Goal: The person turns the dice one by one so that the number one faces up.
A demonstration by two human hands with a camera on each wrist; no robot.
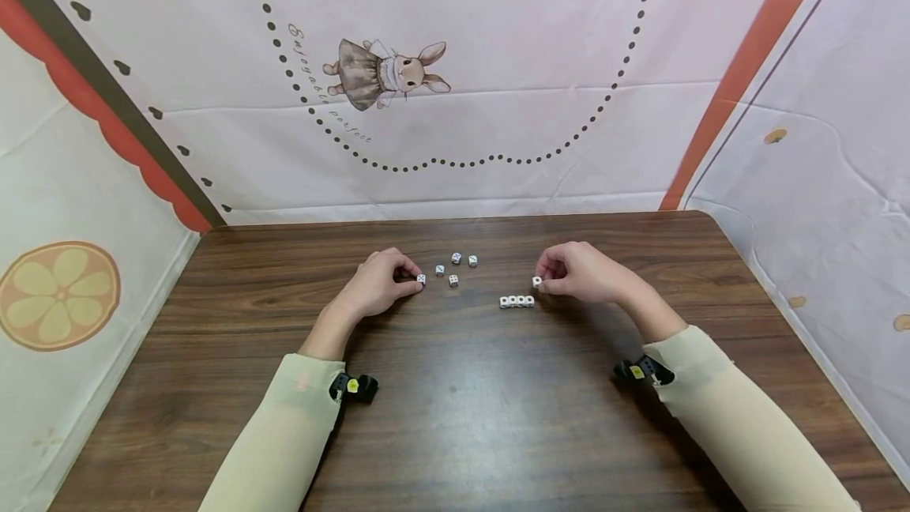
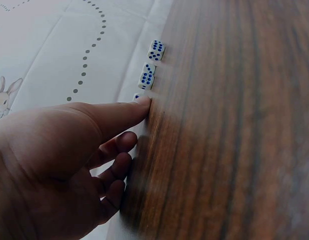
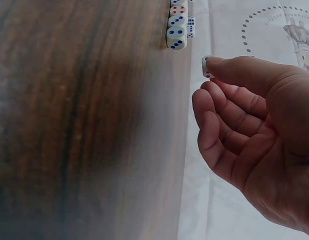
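Observation:
My left hand pinches a white die between thumb and fingers at the left end of a loose group of dice. In the left wrist view the thumb covers most of that die. The right hand holds another die by thumb and fingertips, behind the right end of a tight row of dice. Seen from the right wrist, this die peeks out past the thumb, and the row's end die shows blue pips. Scattered between the hands are several loose dice.
Everything stands on a dark brown wooden table. Behind it hangs a white cloth with a rabbit print, and similar cloth closes off both sides. Black straps with small devices sit at the wrists by the pale sleeves.

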